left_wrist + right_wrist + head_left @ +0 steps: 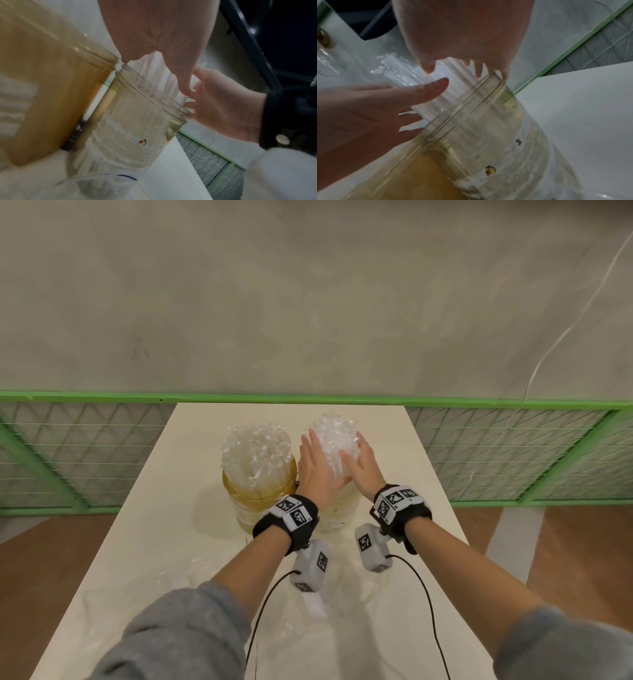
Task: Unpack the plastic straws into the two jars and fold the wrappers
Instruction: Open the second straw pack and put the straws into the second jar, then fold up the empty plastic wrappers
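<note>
both my hands flat, fingers straight, cupping the upright straws in the clear jar; bundle sits between palms, long axis vertical.

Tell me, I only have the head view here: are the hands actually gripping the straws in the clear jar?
Observer: No. In the right wrist view, the left hand lies with straight fingers against the straws above the clear jar rim.
Operator: And the right hand?
Observer: The left wrist view shows the right hand open, palm toward the bundle.
Operator: Do the jars touch?
Observer: The left wrist view shows the amber jar close beside the clear one, with a narrow gap lower down.
</note>
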Demonstrator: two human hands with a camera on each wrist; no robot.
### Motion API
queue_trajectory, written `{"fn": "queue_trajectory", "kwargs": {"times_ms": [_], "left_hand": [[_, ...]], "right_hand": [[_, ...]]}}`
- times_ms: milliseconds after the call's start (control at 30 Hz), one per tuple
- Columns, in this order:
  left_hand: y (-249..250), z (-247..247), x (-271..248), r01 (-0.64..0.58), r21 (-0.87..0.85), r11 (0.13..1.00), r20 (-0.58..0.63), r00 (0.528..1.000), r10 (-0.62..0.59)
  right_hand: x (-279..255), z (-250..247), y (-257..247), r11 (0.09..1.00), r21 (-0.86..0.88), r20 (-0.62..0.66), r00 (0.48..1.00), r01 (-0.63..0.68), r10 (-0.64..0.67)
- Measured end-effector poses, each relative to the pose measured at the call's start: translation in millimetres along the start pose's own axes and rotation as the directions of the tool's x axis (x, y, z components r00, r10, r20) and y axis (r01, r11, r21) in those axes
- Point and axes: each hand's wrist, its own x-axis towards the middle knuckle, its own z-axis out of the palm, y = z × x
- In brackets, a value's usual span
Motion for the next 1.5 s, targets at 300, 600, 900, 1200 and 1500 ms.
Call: {"fn": "queue_trajectory", "kwargs": {"times_ms": [300, 600, 900, 1200, 1500], "left_hand": [[10.0, -41.8, -48.2, -0.143, 0.01, 0.99, -0.021, 0.99, 0.143], [-100.4, -51.4, -140.6, -0.029, 0.213, 0.977, -0.191, 0.979, 0.07], [-172.4, 13.2, -187.6, 0.359, 0.462, 0.811, 0.196, 0.85, -0.489], [-131.1, 4.7, -166.8, 0.322, 0.005, 0.947, -0.021, 0.947, -0.322], [-130.3, -4.2, -168.2, 0.215, -0.112, 0.97, 0.242, 0.953, -0.184]], "right_hand": [[-97.7, 5.1, -5.6, 0.966, -0.18, -0.506, 0.825, 0.185, -0.252], [-199.4, 86.3, 60.4, 0.733, -0.571, 0.547, 0.837, 0.371, 0.002], [-207.7, 70.7, 85.4, 0.547, -0.756, 0.461, 0.886, 0.359, 0.057], [-223.8, 96.2, 38.2, 0.981, -0.195, 0.496, 0.862, -0.009, 0.107], [-222.2, 101.5, 53.0, 0.967, -0.019, 0.388, 0.889, -0.255, 0.242]]}}
